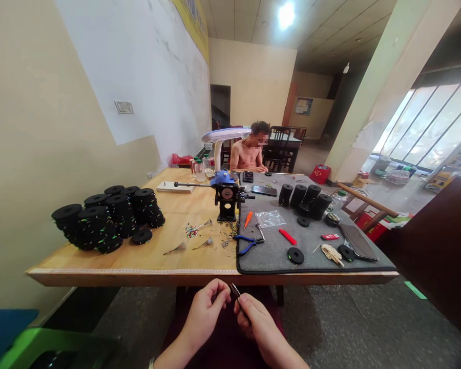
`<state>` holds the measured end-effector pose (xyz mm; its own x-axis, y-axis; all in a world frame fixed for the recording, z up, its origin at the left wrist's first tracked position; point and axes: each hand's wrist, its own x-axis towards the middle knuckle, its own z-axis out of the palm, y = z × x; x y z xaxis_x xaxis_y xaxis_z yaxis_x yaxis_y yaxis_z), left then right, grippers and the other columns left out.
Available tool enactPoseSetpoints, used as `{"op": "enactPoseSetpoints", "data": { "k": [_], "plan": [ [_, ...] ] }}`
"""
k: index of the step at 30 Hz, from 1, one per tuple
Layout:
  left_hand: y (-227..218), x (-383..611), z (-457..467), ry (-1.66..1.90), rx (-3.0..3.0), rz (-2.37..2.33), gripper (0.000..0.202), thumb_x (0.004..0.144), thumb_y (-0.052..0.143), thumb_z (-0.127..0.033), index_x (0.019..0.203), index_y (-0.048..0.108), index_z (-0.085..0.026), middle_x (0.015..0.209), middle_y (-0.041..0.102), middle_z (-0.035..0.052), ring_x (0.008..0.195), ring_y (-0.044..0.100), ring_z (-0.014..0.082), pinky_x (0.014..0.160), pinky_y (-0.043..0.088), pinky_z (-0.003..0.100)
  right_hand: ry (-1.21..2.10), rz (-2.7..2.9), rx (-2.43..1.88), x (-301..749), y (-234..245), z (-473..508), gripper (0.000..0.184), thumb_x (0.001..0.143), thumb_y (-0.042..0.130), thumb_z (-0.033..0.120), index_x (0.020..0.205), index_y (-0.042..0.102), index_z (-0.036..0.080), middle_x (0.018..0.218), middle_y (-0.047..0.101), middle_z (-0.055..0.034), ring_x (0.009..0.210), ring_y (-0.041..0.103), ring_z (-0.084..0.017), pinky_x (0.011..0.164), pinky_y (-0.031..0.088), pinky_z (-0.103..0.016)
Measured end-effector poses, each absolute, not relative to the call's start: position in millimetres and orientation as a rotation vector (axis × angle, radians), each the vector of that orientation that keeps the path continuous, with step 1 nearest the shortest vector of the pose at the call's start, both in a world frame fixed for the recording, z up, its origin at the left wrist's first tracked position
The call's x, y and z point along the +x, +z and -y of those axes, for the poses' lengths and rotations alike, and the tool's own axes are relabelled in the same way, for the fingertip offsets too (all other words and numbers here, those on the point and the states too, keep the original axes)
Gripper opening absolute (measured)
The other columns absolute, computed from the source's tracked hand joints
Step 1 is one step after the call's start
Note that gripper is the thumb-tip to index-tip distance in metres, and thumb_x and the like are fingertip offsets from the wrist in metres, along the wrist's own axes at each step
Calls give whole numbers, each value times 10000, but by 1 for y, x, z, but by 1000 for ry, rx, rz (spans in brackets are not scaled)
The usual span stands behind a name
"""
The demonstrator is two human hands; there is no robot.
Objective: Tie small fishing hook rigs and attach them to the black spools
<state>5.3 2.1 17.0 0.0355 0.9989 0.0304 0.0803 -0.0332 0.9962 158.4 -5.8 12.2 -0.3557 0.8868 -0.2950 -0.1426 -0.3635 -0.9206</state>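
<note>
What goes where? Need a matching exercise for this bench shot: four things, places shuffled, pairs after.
Things
1. blue-handled pliers
2. pile of black spools
3. thin metal tool
4. white lamp

Places
A. far end of the wooden table
B. in the right hand, beside the left hand, below the table edge
C. left end of the wooden table
D. across the left edge of the grey mat

Pairs: 1-D, 2-C, 3-B, 4-A
</note>
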Motion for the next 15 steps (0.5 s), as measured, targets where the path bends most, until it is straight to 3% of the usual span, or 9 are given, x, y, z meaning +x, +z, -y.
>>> {"op": "enactPoseSetpoints", "data": {
  "k": [11,15],
  "plan": [
    [17,6,-3,1135,1348,-1216,241,806,605,-376,671,564,-181,608,574,-5,564,492,138,562,410,241,1820,1130,-1096,158,5,3,516,705,568,709,691,452,207,472,243,116,424,119,-61,415,63,-230],
    [17,4,-3,1096,1281,-1198,238,802,608,-387,692,562,-181,616,575,-11,559,493,132,567,408,245,1580,1302,-1169,167,4,-1,467,811,458,664,705,459,209,512,291,90,439,212,-81,426,149,-220]
  ]
}}
